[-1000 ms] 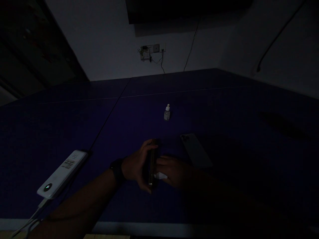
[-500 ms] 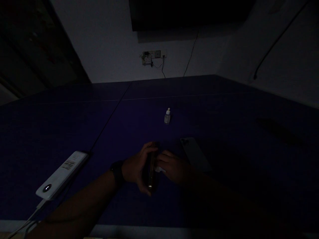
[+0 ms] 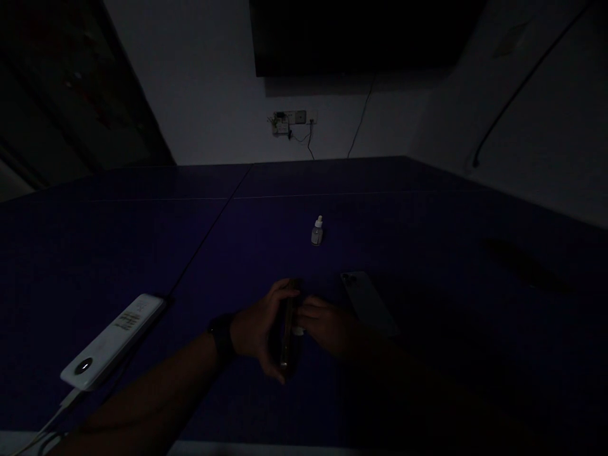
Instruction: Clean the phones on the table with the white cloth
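My left hand point(image 3: 259, 329), with a dark watch on its wrist, grips a thin phone point(image 3: 287, 332) by its two ends. The phone is turned on edge, so mostly its narrow, faintly golden side shows. My right hand point(image 3: 325, 323) is closed on a small white wipe point(image 3: 298, 330) and presses it against the phone's right-hand face. Fingers cover most of the wipe, and that face is hidden from me. Just right of my right hand, a second phone point(image 3: 370, 303) lies flat on the purple table, its camera side up.
A small dropper bottle point(image 3: 316, 232) stands beyond my hands. At the left lies a white power bank point(image 3: 114, 341) with a lit display and a plugged-in cable point(image 3: 47, 421). A dark flat object point(image 3: 525, 263) lies at the right. Wall sockets point(image 3: 294, 119) and a black screen point(image 3: 365, 38) are behind.
The view has tilted up slightly, so everything sits a little lower. Both hands keep their hold; my right fingers have shifted slightly over the wipe, and less of it shows.
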Tool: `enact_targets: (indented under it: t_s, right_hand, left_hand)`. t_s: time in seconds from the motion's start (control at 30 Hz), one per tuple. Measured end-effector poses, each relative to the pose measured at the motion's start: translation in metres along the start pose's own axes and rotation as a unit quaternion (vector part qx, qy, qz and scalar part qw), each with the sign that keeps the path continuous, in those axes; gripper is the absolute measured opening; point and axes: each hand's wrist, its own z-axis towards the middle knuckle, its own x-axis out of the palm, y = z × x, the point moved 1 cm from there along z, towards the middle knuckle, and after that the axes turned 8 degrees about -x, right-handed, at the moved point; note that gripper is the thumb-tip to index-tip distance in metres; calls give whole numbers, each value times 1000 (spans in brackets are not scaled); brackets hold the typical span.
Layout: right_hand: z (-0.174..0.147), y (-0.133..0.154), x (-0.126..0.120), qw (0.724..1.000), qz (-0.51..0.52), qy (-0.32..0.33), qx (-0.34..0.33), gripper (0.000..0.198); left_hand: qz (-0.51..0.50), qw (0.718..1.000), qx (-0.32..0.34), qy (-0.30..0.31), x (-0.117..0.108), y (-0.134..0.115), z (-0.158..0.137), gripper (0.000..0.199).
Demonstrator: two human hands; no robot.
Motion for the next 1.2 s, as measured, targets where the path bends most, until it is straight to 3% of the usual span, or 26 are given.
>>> enact_targets:
  t_s: [0.2,0.43,0.7,0.93,1.03,1.2]
  right_hand:
    - [-1,15,-2,997,21,25,-76,19]
    - [0,-7,0,1000,-1,-19,25,21]
    - [-2,14,12,996,-19,28,-80,18]
    - [-1,-1,-12,998,-11,-53,20,19]
    - [2,-9,-16,998,-34,-37,49,20]
    - [5,-16,-5,996,-74,-3,40,18]
  left_hand:
    - [13,1000,2,0,-1,1,0,148]
    - [2,1000,-2,1,0,-1,0,146]
    - [11,1000,1,5,0,-1,-1,148]
    - [5,1000,-5,9,-3,-4,-1,149]
    - [6,1000,0,13,-2,-8,-2,149]
    - [30,999,7,18,1,-12,-1,149]
